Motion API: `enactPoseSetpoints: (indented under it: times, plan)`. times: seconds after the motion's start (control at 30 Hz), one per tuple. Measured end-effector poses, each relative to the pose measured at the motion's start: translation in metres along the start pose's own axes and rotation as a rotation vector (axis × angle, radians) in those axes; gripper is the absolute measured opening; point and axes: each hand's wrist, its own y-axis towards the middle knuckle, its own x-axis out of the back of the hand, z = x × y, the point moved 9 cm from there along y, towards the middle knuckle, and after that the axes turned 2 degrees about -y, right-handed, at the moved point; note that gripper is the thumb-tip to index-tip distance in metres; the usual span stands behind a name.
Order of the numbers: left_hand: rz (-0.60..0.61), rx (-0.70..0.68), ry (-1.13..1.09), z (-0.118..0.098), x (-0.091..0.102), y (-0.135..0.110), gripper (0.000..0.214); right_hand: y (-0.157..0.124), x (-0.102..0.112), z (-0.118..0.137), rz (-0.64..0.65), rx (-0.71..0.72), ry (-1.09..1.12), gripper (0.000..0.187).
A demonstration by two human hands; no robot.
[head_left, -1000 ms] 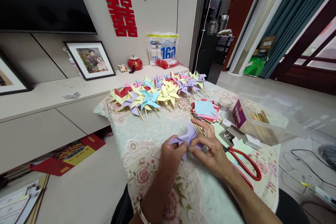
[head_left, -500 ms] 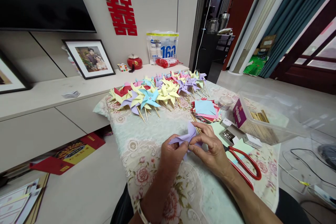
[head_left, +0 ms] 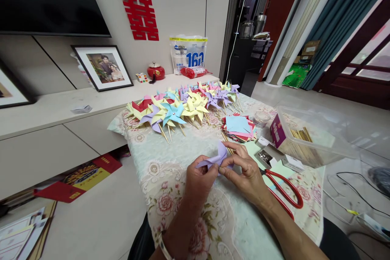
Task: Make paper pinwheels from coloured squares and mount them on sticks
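A purple paper pinwheel [head_left: 222, 151] with folded blades is between my two hands, above the near part of the table. My left hand [head_left: 201, 176] is closed on its left side, thumb near the centre. With thumb and index finger, my right hand [head_left: 243, 168] pinches at the pinwheel's middle; a tiny thing at those fingertips is too small to name. Just right of my right hand lie red-handled scissors [head_left: 284, 191], their blades partly hidden. A small open box of metal pins [head_left: 265, 157] sits beyond them.
Several finished pinwheels [head_left: 173, 114] on sticks cover the table's far side. A stack of coloured paper squares [head_left: 239, 127] lies behind my right hand. A clear plastic bin [head_left: 317, 146] with wooden sticks [head_left: 301, 135] stands at the right, beside a small round tub [head_left: 261, 118].
Both hands keep nearly the same place and grip on the purple pinwheel. Only slight finger and paper shifts show at its centre.
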Motion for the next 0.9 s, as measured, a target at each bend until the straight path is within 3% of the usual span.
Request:
enactPoseSetpoints:
  times: [0.4, 0.63, 0.7, 0.83, 0.9]
  plan:
    - [0.002, -0.036, 0.02, -0.004, -0.001, -0.001, 0.013, -0.002, -0.004, -0.01, 0.003, -0.109, 0.087, 0.007]
    - [-0.022, -0.021, 0.06, -0.006, 0.0, -0.001, 0.013, -0.005, -0.002, -0.018, -0.124, -0.231, 0.224, 0.012]
    - [-0.027, 0.003, 0.068, -0.007, 0.0, -0.001, 0.013, -0.007, -0.004, -0.023, -0.135, -0.294, 0.26, 0.023]
    - [-0.017, 0.035, 0.07, -0.006, -0.002, -0.001, 0.014, -0.01, -0.013, -0.033, -0.087, -0.403, 0.354, 0.07]
    - [-0.019, 0.032, 0.059, -0.004, -0.001, 0.0, 0.014, -0.01, -0.017, -0.035, -0.055, -0.43, 0.391, 0.077]
